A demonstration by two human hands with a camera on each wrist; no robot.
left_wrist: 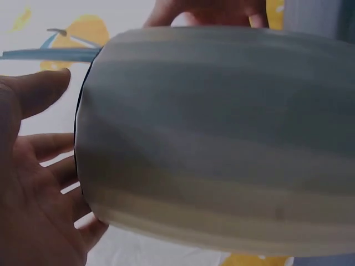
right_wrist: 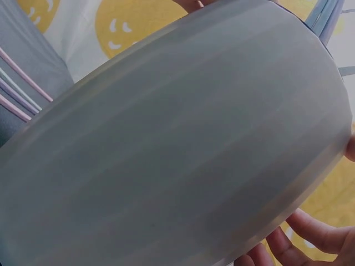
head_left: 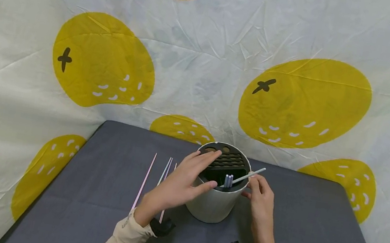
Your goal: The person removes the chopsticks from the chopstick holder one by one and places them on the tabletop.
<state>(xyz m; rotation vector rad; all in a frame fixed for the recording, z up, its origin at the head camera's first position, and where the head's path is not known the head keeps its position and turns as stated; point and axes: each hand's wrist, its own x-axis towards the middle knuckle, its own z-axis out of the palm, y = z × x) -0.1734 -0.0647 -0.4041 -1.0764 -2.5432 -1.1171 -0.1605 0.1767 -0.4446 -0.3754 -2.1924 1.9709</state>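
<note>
A white cylindrical holder (head_left: 209, 205) with a black slotted insert (head_left: 227, 160) stands upright on the table. Several pale blue-lilac sticks (head_left: 228, 180) poke out of its front compartment, and another pale stick (head_left: 256, 173) leans out over the right rim. My left hand (head_left: 186, 179) lies over the insert's left side, fingers extended and thumb apart; in the left wrist view the fingers (left_wrist: 52, 166) reach along the holder's top edge. At the right rim, my right hand (head_left: 261, 196) holds the holder's side with bent fingers (right_wrist: 316, 233). Its palm is hidden.
Several thin pink, pale blue and lilac sticks (head_left: 144, 181) lie on the dark grey tablecloth (head_left: 94, 190), left of the holder and partly behind my left forearm. White fabric (head_left: 201, 80) with yellow fruit prints hangs behind the table and along its sides.
</note>
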